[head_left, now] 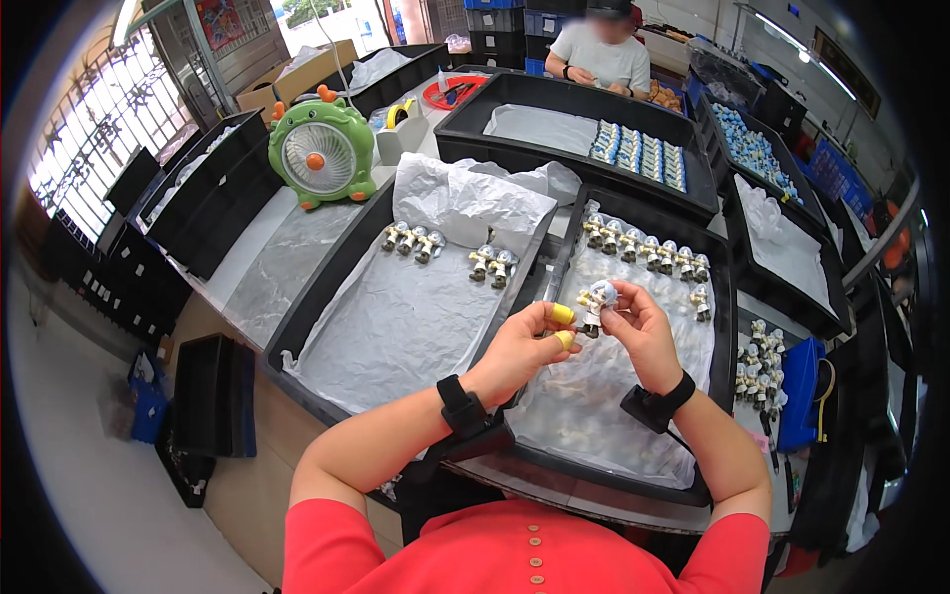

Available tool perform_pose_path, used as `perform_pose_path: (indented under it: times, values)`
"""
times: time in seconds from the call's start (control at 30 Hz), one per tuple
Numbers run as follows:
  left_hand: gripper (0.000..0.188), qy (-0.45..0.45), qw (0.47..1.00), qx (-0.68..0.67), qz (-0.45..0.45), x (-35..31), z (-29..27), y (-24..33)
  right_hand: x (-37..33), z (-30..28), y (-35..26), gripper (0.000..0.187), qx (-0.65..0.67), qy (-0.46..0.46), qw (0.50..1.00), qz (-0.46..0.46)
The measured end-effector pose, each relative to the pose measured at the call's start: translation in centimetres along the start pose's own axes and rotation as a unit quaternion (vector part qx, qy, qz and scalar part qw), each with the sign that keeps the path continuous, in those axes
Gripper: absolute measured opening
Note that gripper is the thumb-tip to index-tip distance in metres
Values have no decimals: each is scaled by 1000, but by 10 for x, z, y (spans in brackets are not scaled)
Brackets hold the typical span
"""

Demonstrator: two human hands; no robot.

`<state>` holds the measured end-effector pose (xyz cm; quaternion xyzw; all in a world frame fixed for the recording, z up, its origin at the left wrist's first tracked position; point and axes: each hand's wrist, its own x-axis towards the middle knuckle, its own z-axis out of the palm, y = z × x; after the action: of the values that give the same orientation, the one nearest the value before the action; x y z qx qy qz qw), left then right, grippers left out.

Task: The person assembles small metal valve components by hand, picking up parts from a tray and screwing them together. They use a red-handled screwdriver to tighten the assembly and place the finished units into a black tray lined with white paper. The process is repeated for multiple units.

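Note:
A small figurine [596,305] with pale blue-grey hair, a white and gold outfit and dark feet is held upright over the right-hand tray. My right hand [640,332] is closed on its side, fingers behind and thumb in front. My left hand [529,342] is just left of the figurine, with yellow finger covers on thumb and index finger. Those two fingertips are apart, nothing plainly between them; the other fingers are curled. Similar figurines [648,249] stand in a row along the far side of the lined black tray [727,327] under my hands.
Left of it, another black tray [297,322] lined with white paper holds two small groups of figurines [413,241]. A green fan [322,156] and tape dispenser [401,134] stand beyond. More figurines [760,368] lie at right beside a blue bin [804,391]. A person [601,54] works opposite.

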<state>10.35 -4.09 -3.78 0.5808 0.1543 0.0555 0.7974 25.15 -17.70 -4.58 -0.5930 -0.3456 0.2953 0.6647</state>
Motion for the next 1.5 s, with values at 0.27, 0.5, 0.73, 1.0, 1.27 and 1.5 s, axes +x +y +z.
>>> perform_pose_path:
  times: [0.27, 0.5, 0.73, 1.0, 1.27, 1.5]
  values:
    - [32, -10, 999, -49, 16, -3, 5, 4, 0, -3, 2, 33, 65, -6, 997, 49]
    - [33, -28, 998, -46, 22, -3, 5, 5, 0, -5, 1, 31, 133, -34, 984, 112]
    - [33, -24, 997, -59, 32, -5, 6, 5, 2, -7, 7, 33, 166, -52, 979, 110]
    - [35, -17, 998, -32, 56, -5, 7, 6, -3, 3, 0, 29, 7, 25, 999, -43]
    - [40, 13, 987, -114, 111, -11, 17, 4, -21, 28, -20, 37, -321, 60, 889, -320]
    - [26, 54, 984, -142, 91, -9, 12, 2, -27, 32, -22, 41, -319, 39, 892, -319]
